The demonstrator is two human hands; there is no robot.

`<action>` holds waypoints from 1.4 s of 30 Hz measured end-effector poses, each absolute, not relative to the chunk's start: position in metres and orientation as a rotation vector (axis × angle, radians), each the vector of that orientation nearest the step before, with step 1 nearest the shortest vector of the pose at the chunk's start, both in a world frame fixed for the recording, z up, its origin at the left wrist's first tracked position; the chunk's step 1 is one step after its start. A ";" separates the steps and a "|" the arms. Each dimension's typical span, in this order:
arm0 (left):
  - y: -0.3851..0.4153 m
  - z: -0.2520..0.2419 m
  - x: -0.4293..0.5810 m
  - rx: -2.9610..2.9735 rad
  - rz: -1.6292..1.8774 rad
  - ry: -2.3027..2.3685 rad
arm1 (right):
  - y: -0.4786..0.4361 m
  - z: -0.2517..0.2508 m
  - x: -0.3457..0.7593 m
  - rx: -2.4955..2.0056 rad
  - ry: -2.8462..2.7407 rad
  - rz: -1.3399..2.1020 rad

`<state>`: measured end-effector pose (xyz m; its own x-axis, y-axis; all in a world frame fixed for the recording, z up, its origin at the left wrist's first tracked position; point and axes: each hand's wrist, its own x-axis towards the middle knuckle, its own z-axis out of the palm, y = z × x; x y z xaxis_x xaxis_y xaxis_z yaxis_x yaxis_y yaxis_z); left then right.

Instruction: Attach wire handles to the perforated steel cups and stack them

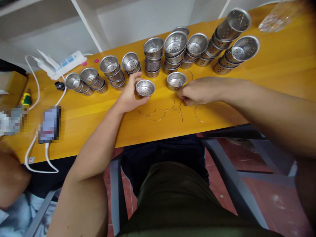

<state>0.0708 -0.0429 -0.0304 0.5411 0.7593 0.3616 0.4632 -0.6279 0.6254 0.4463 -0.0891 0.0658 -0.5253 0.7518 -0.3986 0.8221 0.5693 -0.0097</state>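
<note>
My left hand (pixel 132 93) is curled round a small perforated metal cup (pixel 145 88), its thumb at the near side and fingers at the far side. The cup stands upright with its mouth facing up. To the right, my right hand (pixel 191 92) is closed with its fingertips low over the table, and whatever they pinch is hidden. Just beyond those fingertips is another single perforated cup (pixel 176 81). Several thin curved wires (pixel 158 119) lie loose on the table in front of the hands, one of them (pixel 181 106) running right under my right fingers.
Stacks of perforated metal cups (pixel 153 57) line the back of the wooden table (pixel 93 131). At the left are a power strip (pixel 65 64), a phone (pixel 50 124) with white cables and a green-yellow screwdriver (pixel 26 98). A clear plastic bottle (pixel 277 18) lies back right. Another person's arm (pixel 12 177) shows lower left.
</note>
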 end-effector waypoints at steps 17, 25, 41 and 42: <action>-0.044 -0.020 0.068 2.345 0.957 1.095 | -0.094 0.097 0.460 1.206 3.223 -0.912; -0.032 -0.031 0.066 2.268 1.067 1.193 | -0.074 0.106 0.390 1.558 3.252 -1.560; -0.036 -0.035 0.071 2.242 1.008 1.005 | -0.052 0.055 0.350 1.590 3.213 -0.908; -0.037 -0.035 0.072 2.242 1.008 0.998 | -0.051 0.053 0.349 1.581 3.215 -0.906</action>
<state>0.0717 -0.0366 -0.0352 0.4616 0.7770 0.4281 0.4206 -0.6166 0.6655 0.3492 -0.0509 0.0528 -0.5118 0.8178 0.2632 0.5599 0.5499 -0.6198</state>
